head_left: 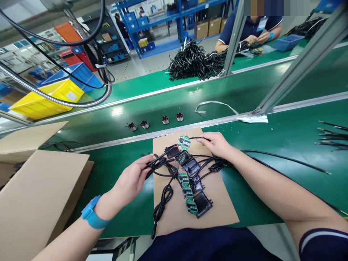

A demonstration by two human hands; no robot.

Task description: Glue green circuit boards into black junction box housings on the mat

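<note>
On a brown cardboard sheet (217, 203) lie several round green circuit boards (184, 142) wired with black cables (163, 197) and black plastic housings (202, 204). My left hand (132, 179), with a blue wrist strap (92, 215), is closed around a bundle of black cables at the sheet's left edge. At the sheet's far right corner, my right hand (216, 143) pinches a black cable that leads to the topmost green board.
Several small motor-like parts (165, 119) stand on the green conveyor belt (244, 90) beyond. A white strap (214, 104) lies there too. Cardboard boxes (35, 195) sit left. Loose black wires (331, 136) lie right. Opposite, another person (252, 30) works beside a cable pile (193, 59).
</note>
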